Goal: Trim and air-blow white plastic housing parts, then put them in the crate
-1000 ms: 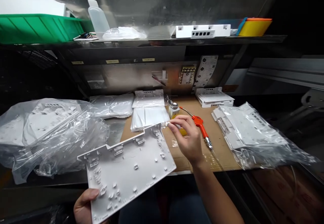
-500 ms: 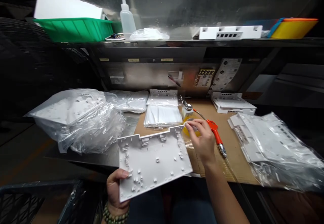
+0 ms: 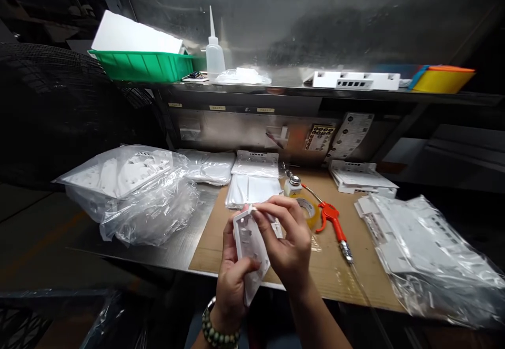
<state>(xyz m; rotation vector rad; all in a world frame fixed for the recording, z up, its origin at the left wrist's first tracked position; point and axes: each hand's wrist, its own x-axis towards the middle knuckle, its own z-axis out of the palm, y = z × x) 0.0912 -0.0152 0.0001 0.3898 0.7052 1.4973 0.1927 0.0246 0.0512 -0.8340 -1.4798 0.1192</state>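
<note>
Dim workshop surroundings frame a steel tabletop (image 3: pixel 185 243) partly covered by a cardboard sheet (image 3: pixel 331 265), with a metal shelf (image 3: pixel 276 90) running above it. At the far left of the shelf sits a green bin (image 3: pixel 145 66), and next to it stands a squeeze bottle (image 3: pixel 215 54). Below, on the left of the tabletop, lies a clear plastic bag of white parts (image 3: pixel 130 191). Toward the middle, the left hand (image 3: pixel 232 278), a bead bracelet (image 3: pixel 216 330) on its wrist, has its grip closed around a white plastic panel (image 3: pixel 250 249), held edge-on and upright just above the near edge of the cardboard. The right hand (image 3: pixel 290 243) meets it from the other side, its fingers (image 3: pixel 272 209) pinched on the panel's upper edge. Just behind the hands lie a stack of bagged sheets (image 3: pixel 252 188), a small glass bottle (image 3: pixel 294 185) and a roll of tape (image 3: pixel 310 209). Right of these rests a red-handled air gun (image 3: pixel 333 220), and farther right another bag of white panels (image 3: pixel 418 249) sprawls over the tabletop's end.
</note>
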